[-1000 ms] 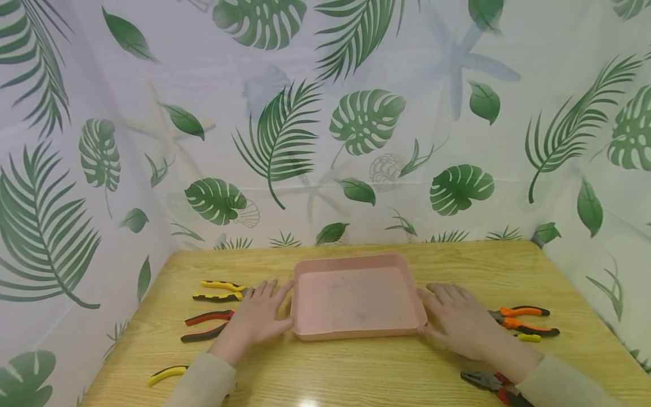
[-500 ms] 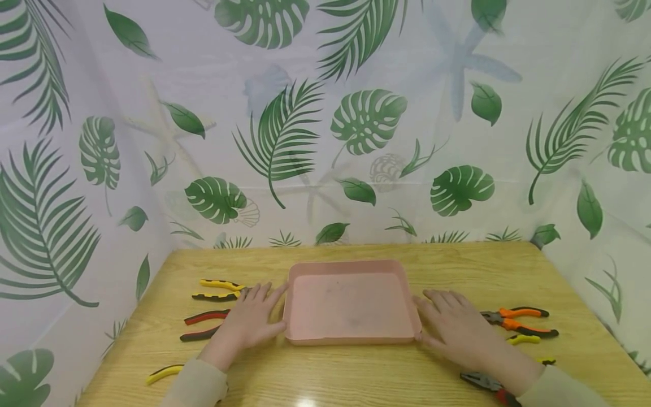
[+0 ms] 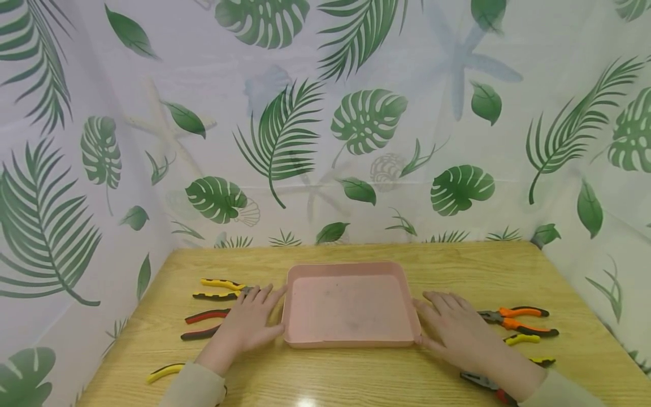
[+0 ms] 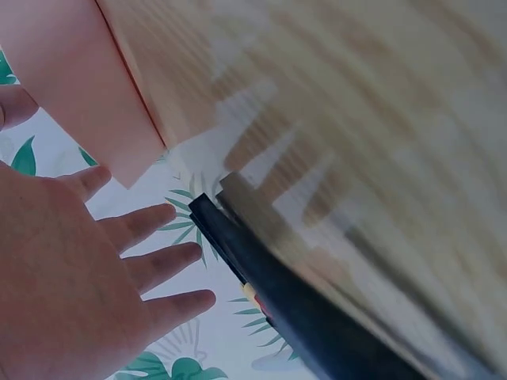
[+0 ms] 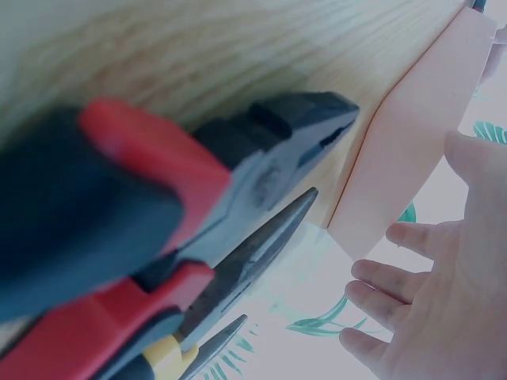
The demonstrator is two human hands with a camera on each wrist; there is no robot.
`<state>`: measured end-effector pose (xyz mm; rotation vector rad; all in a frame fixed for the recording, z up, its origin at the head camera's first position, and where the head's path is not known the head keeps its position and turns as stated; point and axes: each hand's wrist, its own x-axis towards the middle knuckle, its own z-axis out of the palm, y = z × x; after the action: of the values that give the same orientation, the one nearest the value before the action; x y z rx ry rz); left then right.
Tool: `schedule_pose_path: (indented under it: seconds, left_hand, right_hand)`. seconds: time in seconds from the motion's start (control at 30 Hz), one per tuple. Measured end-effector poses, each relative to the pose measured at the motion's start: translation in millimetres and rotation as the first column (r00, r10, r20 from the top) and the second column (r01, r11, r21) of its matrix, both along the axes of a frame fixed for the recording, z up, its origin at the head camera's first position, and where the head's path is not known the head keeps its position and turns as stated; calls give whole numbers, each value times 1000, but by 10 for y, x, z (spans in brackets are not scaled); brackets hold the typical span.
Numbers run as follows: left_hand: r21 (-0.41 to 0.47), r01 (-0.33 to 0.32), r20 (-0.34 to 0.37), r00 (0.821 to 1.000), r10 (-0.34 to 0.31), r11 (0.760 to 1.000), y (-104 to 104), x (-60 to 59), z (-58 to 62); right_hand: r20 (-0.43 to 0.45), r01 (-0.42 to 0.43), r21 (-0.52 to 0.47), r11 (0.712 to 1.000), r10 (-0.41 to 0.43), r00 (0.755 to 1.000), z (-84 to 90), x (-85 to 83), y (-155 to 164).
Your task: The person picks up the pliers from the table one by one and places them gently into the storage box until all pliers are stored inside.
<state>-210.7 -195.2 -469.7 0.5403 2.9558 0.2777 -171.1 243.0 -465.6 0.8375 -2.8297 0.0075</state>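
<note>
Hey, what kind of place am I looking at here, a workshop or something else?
Probably a small staged tabletop booth rather than a real workshop: a wooden table closed in on three sides by a leaf-print curtain, with only a pink tray and several pliers laid out beside the hands.

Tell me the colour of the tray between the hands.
Pale pink tray; the head view shows it best.

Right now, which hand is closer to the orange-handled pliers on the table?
Right. The right hand lies flat beside the pink tray's right edge, just left of the orange-handled pliers. The left hand rests across the tray, at its left edge.
</note>
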Motion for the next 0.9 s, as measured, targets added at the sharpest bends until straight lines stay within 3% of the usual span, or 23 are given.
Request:
schedule_pose_path:
  seconds: [0.6,0.9]
  left_hand:
    - [-11,1,-75,997,-2,1000,71,72,-65]
    - [-65,-27,-105,994,20,998,213,46,7]
  right_hand:
    - [2,34,-21,999,-34,999,-36,77,-7]
    - [32,65,-29,997,-64,997,-26,92,-3]
